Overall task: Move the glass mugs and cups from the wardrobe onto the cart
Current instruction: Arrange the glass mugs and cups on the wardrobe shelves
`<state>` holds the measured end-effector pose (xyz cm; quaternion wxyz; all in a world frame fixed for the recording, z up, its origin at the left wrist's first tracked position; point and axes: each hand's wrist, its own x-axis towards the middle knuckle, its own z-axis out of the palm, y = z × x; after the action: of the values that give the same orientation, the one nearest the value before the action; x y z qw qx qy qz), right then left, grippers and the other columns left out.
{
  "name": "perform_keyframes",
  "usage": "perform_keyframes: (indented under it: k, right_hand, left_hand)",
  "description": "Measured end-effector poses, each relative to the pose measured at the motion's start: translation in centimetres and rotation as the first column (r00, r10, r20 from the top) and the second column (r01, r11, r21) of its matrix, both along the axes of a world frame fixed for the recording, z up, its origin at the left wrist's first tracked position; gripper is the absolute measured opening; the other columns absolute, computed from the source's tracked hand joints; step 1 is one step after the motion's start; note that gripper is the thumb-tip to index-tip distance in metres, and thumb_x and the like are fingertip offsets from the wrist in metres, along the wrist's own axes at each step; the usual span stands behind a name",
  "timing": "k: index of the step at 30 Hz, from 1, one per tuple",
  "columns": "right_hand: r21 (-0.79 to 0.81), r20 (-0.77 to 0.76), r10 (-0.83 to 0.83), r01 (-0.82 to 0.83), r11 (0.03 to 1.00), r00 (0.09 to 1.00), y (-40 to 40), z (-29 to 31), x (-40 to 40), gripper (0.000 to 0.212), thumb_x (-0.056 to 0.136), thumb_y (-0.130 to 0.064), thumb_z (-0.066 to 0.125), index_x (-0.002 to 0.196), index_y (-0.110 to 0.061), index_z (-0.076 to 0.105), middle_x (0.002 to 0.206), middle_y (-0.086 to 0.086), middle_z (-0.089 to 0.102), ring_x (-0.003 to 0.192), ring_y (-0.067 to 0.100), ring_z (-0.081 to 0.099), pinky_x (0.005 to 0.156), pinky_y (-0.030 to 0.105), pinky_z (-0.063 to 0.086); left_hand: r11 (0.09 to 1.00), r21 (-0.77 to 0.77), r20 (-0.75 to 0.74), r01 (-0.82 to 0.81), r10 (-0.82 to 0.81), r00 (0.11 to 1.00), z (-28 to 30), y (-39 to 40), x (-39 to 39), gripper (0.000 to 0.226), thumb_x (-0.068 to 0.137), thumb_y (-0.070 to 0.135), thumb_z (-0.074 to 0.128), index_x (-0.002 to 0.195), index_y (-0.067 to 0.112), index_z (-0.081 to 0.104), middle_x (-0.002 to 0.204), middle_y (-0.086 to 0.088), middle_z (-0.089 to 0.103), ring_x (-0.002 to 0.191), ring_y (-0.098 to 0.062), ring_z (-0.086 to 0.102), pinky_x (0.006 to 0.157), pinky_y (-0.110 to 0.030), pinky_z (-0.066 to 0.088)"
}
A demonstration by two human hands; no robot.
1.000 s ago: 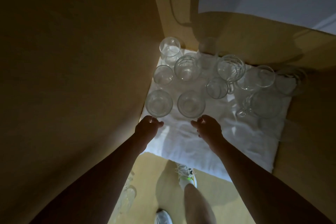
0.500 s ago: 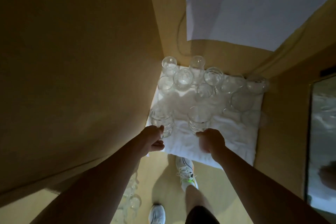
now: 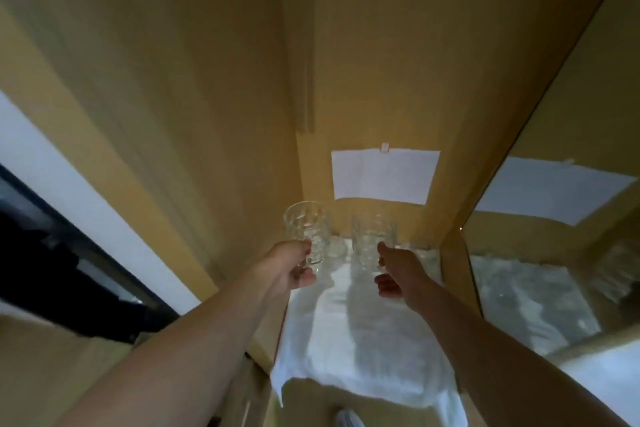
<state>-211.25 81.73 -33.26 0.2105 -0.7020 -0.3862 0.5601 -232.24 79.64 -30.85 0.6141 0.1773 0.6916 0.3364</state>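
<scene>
grip: my left hand (image 3: 294, 269) pinches one glass mug (image 3: 306, 230), my right hand (image 3: 398, 270) another mug (image 3: 372, 236) | where: both lifted above the white cloth (image 3: 363, 340) | handling: rigid, slick, breakable; I'd hold low on the wall

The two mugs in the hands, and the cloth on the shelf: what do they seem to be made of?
Left mug and right mug: clear glass, probably, since the wall shows through them; ridges suggest a pressed pattern. Cloth: soft white fabric, matte and wrinkled, perhaps a towel. It hangs over the shelf edge.
</scene>
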Motion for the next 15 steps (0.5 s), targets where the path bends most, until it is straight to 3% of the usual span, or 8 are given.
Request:
perform_keyframes:
  k: [2,5,7,11,15]
  right_hand:
    - [0.048,-0.063,-0.104,0.107,0.993,0.993,-1.1,3.1,0.4,0.032,0.101,-0.038,0.056,0.088,-0.009,0.06,0.078,0.015,0.062,0.06,0.026,0.061,0.053,0.032,0.056]
    - [0.14,-0.124,-0.115,0.132,0.981,0.986,-3.1,7.4,1.0,0.027,0.099,-0.034,0.053,0.083,-0.013,0.056,0.073,0.013,0.051,0.054,0.023,0.048,0.056,0.032,0.045]
    - [0.203,-0.128,-0.118,0.143,0.969,0.985,-4.5,10.0,1.3,0.028,0.098,-0.035,0.053,0.08,-0.014,0.057,0.066,0.011,0.056,0.054,0.024,0.053,0.055,0.032,0.049]
    - [0.314,-0.133,-0.14,0.176,0.933,0.981,-7.4,14.3,1.8,0.031,0.096,-0.04,0.054,0.08,-0.014,0.056,0.055,0.01,0.061,0.052,0.026,0.059,0.05,0.031,0.047]
    - [0.413,-0.15,-0.174,0.221,0.883,0.973,-11.5,17.6,1.8,0.031,0.095,-0.04,0.054,0.081,-0.012,0.059,0.063,0.017,0.067,0.056,0.029,0.062,0.048,0.029,0.05]
  left_hand:
    - [0.996,0.08,-0.035,0.032,-0.029,0.999,3.3,-0.7,-0.1,0.02,0.106,0.02,0.052,0.088,0.012,0.055,0.09,-0.012,0.049,0.074,-0.023,0.049,0.046,-0.031,0.049]
    - [0.981,0.184,-0.058,0.067,-0.058,0.997,8.0,-2.4,0.1,0.022,0.106,0.019,0.048,0.086,0.012,0.056,0.074,-0.007,0.059,0.064,-0.019,0.051,0.043,-0.027,0.045]
    - [0.966,0.241,-0.076,0.095,-0.079,0.994,11.0,-4.0,0.3,0.022,0.106,0.018,0.047,0.087,0.012,0.058,0.062,-0.005,0.059,0.057,-0.017,0.049,0.046,-0.026,0.046]
    - [0.931,0.349,-0.067,0.108,-0.09,0.994,16.0,-7.3,0.3,0.024,0.104,0.018,0.047,0.083,0.013,0.057,0.065,-0.006,0.057,0.061,-0.019,0.048,0.062,-0.032,0.048]
    - [0.906,0.412,-0.045,0.097,-0.086,0.995,19.4,-10.7,0.0,0.031,0.103,0.021,0.045,0.073,0.016,0.051,0.044,-0.001,0.05,0.055,-0.019,0.042,0.057,-0.032,0.045]
